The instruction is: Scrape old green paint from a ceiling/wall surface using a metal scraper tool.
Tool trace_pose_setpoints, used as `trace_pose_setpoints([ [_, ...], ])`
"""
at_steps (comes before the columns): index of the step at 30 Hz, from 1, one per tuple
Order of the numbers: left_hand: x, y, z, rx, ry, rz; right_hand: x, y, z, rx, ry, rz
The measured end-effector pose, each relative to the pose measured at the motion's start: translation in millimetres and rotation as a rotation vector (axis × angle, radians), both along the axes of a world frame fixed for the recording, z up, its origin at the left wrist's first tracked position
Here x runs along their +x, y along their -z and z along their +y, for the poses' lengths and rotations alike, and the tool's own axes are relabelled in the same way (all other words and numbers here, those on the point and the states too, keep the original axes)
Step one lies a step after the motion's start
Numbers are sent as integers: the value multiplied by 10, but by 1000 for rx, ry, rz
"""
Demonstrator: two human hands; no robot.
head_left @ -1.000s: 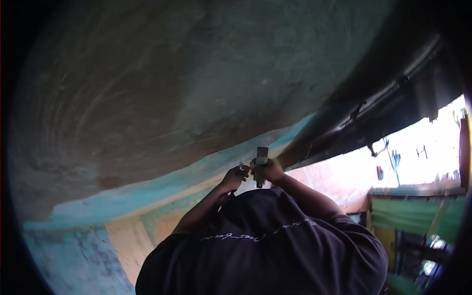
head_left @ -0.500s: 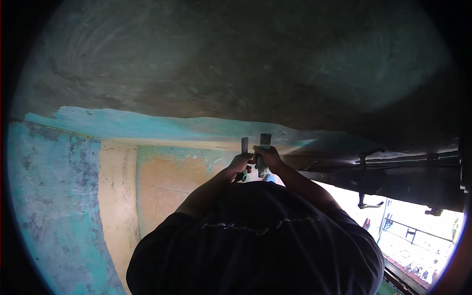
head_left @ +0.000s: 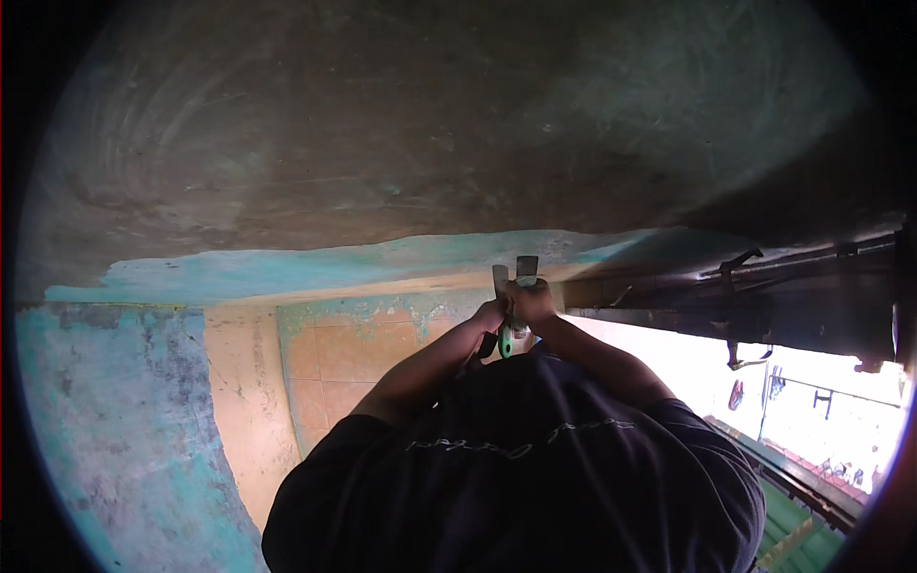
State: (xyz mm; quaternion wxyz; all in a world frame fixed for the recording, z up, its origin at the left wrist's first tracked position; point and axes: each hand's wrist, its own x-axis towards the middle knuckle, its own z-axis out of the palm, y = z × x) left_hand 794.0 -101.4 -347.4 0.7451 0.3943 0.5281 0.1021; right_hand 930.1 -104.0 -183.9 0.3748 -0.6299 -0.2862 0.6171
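Observation:
Both my hands are raised close together in front of my chest. My left hand (head_left: 492,315) is closed around a putty knife (head_left: 500,278), its blade pointing up and a green handle end showing below. Wrapped around a second putty knife (head_left: 526,266) is my right hand (head_left: 532,299); that blade is wider and also points up. The two blades stand side by side, and I cannot tell whether they touch. Ahead of them is a turquoise painted strip (head_left: 382,255) of wall, bordered by a dark grey-brown coated surface (head_left: 401,143).
At the left, a patchy blue-turquoise wall (head_left: 124,411) meets a cream strip (head_left: 250,401) and an orange tiled surface (head_left: 344,353). On the right, a dark frame with a metal latch (head_left: 734,277) borders a bright opening (head_left: 812,411). Green corrugated sheeting (head_left: 798,535) lies at lower right.
My hands have come closer together, and the two putty knives now stand nearer each other. The whole view has shifted slightly, with the turquoise strip sitting lower at the left.

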Motion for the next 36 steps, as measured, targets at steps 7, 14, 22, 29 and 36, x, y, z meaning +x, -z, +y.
trace_pose_setpoints([
  [7,335,-284,1,-35,102,-444,85,164,-106,18,130,-88],
  [14,-91,239,4,249,-66,-276,-73,280,58,330,-90,-497],
  [22,66,277,-23,508,147,-44,71,654,-7,538,-240,-776],
  [29,-85,11,177,-6,-49,-336,-6,183,165,803,-519,-1213],
  [36,187,-315,-49,-54,-233,-388,69,522,82,323,-249,-501],
])
